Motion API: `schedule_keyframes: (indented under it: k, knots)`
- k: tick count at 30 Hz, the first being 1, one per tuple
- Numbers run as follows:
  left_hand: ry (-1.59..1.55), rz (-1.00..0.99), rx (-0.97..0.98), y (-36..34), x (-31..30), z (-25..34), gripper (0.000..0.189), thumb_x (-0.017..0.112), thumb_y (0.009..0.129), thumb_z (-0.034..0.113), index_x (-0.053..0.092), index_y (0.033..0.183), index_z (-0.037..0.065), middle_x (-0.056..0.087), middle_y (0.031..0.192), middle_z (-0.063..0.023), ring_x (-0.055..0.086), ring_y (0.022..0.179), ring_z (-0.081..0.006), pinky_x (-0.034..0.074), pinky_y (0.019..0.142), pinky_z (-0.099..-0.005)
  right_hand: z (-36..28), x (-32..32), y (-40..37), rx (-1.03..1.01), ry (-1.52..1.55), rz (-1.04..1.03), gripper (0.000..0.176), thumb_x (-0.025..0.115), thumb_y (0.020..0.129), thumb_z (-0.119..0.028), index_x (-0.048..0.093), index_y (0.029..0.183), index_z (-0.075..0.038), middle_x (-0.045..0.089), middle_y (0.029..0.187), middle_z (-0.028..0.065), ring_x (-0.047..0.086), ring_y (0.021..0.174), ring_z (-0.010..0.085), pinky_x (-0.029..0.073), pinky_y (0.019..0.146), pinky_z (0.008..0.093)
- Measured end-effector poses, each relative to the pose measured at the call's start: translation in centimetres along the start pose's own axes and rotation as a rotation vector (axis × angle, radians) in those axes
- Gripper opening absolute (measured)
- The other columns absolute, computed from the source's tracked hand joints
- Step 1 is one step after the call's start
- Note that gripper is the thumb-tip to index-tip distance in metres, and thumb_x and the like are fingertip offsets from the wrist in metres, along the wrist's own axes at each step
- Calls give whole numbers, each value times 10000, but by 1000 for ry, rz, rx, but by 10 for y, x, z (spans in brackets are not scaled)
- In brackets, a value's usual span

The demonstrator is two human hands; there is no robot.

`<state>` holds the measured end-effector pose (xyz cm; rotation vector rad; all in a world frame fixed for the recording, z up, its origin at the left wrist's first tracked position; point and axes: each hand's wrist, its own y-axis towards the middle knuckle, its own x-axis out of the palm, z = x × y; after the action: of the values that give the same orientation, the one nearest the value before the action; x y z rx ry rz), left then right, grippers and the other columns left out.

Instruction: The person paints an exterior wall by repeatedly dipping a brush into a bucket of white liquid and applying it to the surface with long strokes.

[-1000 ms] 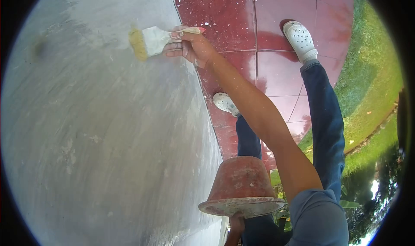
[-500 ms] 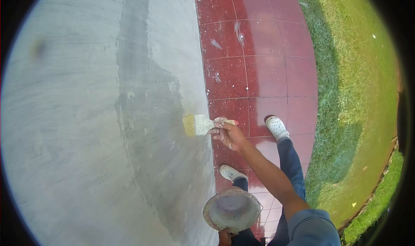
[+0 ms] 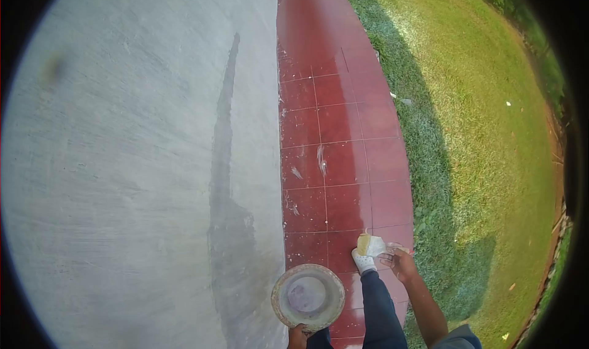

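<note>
My right hand (image 3: 399, 261) is closed around the handle of a wide paintbrush (image 3: 372, 245) with pale yellow bristles and a white-smeared ferrule. The brush is held out over the red tiles, away from the wall, near my white clog (image 3: 363, 261). At the bottom, my left hand (image 3: 298, 335) grips the near rim of a round, stained bucket (image 3: 334, 281). A shallow pale liquid seems to lie in it. On the left rises a grey-white wall (image 3: 135, 183), with a darker damp-looking patch (image 3: 233, 238) running along it.
Red floor tiles (image 3: 304, 205), spotted with white splashes, run along the foot of the wall. Beyond their right edge lies a lawn (image 3: 485, 165), shaded next to the tiles. Small pale scraps are scattered on the grass.
The brush has left the wall and moved right and lower in view, over the tiles. The bucket is tipped more toward the camera, and the view has shifted along the wall.
</note>
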<state>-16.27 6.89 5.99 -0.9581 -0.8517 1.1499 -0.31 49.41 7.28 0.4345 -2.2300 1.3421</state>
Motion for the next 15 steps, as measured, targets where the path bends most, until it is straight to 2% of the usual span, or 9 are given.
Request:
schedule_keyframes:
  k: [1, 4, 6, 8, 9, 13, 15]
  knots:
    - [14, 4, 1, 4, 21, 6, 470, 501, 825, -13, 398, 1282, -57, 526, 1233, -223, 582, 1117, -415, 565, 856, -579, -12, -6, -9, -31, -5, 48, 235, 565, 909, -79, 549, 1135, -19, 633, 1081, 147, 666, 937, 286, 571, 855, 411]
    - [56, 3, -7, 3, 107, 37, 451, 495, 827, -18, 408, 1267, -64, 529, 1233, -233, 599, 1093, -415, 564, 884, -555, -36, -12, -18, -65, -53, 125, 223, 565, 900, -64, 558, 1116, -9, 638, 1058, 148, 670, 928, 292, 575, 841, 416]
    - [51, -40, 0, 10, 147, 47, 580, 575, 763, 20, 404, 1317, 28, 597, 1137, -163, 655, 983, -346, 613, 755, -495, -44, -6, -15, -78, -96, 145, 216, 566, 892, -49, 563, 1103, -1, 642, 1038, 149, 674, 921, 296, 581, 825, 417]
    - [35, -85, -34, 51, 158, 37, 559, 579, 760, 24, 418, 1296, 25, 597, 1125, -158, 658, 966, -338, 615, 743, -489, -43, 7, -8, -59, -270, 137, 233, 557, 866, -24, 572, 1097, 1, 655, 1015, 158, 678, 892, 312, 581, 774, 429]
    - [27, -114, -70, 59, 164, 36, 539, 583, 758, 28, 432, 1275, 23, 598, 1114, -154, 661, 948, -329, 616, 730, -483, -42, 16, -4, -57, -299, 136, 192, 555, 852, -1, 601, 1037, 20, 663, 968, 152, 688, 867, 297, 599, 769, 416]
    - [47, -123, -56, 67, 203, 55, 493, 587, 755, 27, 461, 1231, 12, 596, 1099, -145, 661, 934, -305, 619, 718, -465, -17, 46, 14, -88, -442, 31, 156, 616, 850, -2, 647, 999, 33, 673, 925, 148, 688, 862, 226, 608, 779, 363]
    - [72, -106, -56, 72, 210, 61, 483, 591, 760, 35, 469, 1225, -2, 593, 1096, -145, 660, 936, -293, 617, 724, -437, -3, 67, 18, -94, -491, 53, 155, 618, 859, 2, 652, 1005, 38, 676, 929, 137, 685, 870, 213, 608, 776, 349]
